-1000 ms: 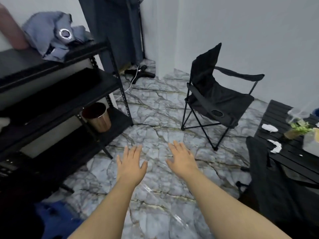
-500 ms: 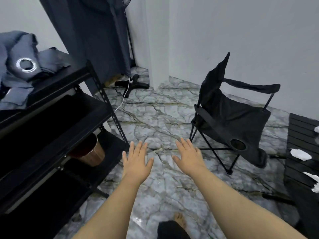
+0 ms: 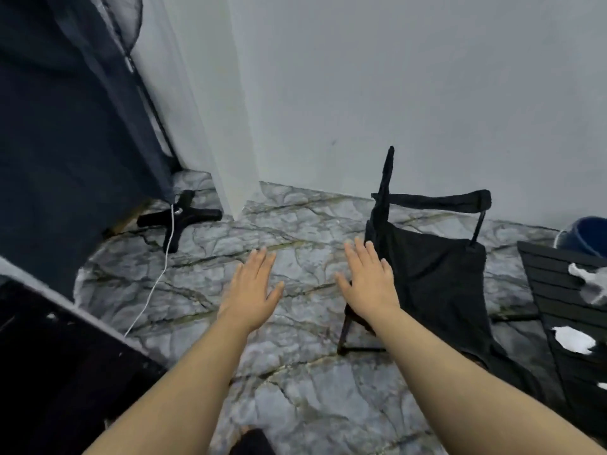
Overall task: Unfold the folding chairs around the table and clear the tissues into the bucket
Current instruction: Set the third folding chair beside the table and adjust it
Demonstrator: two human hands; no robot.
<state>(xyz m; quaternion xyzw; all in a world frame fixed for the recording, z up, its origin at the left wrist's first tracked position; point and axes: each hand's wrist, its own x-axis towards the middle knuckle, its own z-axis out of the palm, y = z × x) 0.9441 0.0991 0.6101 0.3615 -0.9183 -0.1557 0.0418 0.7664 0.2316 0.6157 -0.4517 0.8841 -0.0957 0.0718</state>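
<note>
A black folding chair stands unfolded on the marble floor near the white wall, right of centre. My right hand hovers flat, fingers apart, in front of the chair's left edge and holds nothing. My left hand is spread palm down over the floor, empty too. At the right edge is the black slatted table with white crumpled tissues on it, another tissue further back. A blue bucket stands behind the table by the wall.
A dark curtain hangs at the left with a black cross-shaped stand base and a white cable on the floor below it. A black shelf unit fills the lower left. A wall corner juts out behind.
The view has swung right and moved closer to the chair; the shelf and copper bin slid out of sight, the blue bucket came into view. Both hands stay spread and empty.
</note>
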